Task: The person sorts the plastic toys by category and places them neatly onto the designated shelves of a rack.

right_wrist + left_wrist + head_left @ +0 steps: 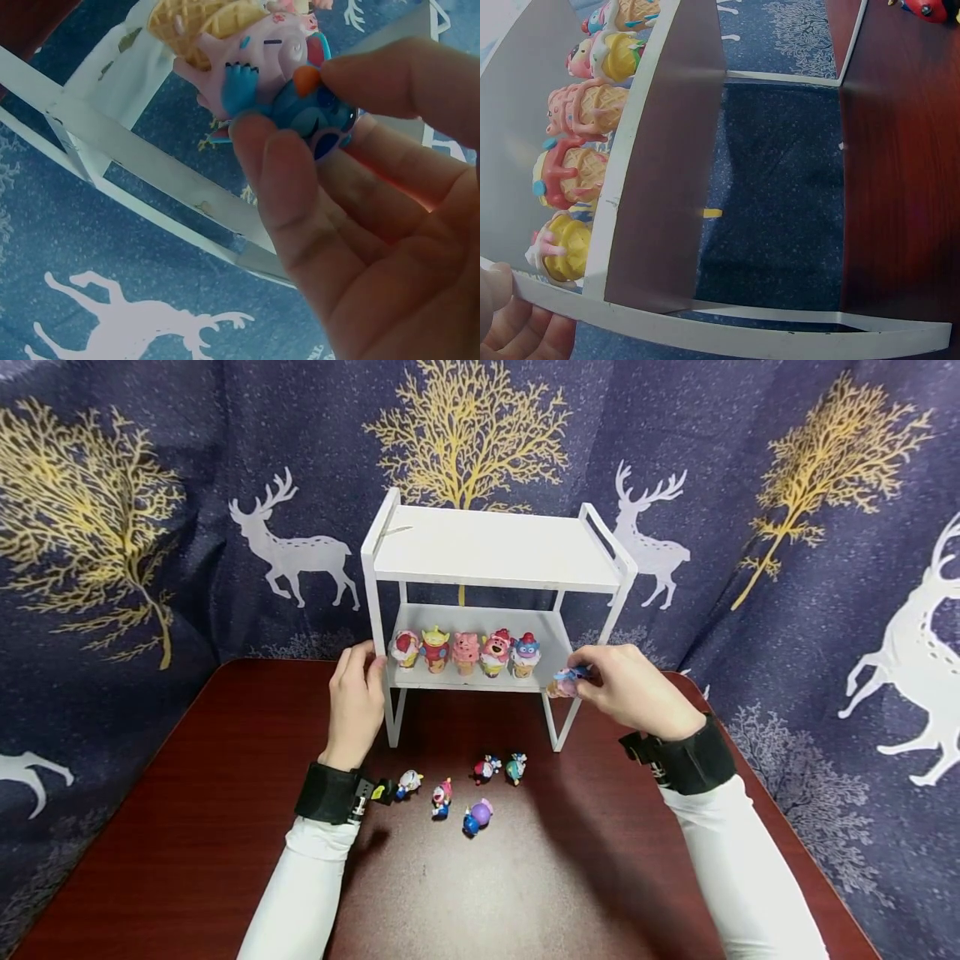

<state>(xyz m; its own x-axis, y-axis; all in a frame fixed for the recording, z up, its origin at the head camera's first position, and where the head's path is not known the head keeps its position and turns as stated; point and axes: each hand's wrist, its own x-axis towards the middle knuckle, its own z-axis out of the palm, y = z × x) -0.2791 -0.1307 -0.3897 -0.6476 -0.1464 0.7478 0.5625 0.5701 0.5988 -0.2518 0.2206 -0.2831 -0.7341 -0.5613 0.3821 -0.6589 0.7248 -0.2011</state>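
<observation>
My right hand [632,690] pinches an ice-cream-cone figurine [259,79] by its blue character head, between thumb and fingers. Its pink scoop and waffle cone tip sideways beside the right post of the white two-tier shelf [491,547]. At the other side, my left hand [356,703] holds the left post, thumb and fingers round the white bar in the left wrist view. A row of several cone figurines stands along the lower tier, from a red-and-white one [405,648] to a blue-faced one [526,653]. A pink figurine [589,111] is mid-row.
Several small figurines lie on the dark red table [247,793] in front of the shelf, among them a purple-and-blue one [478,815], a pink-topped one [442,798] and a green one [516,768]. A dark blue cloth [315,410] with deer and trees hangs behind.
</observation>
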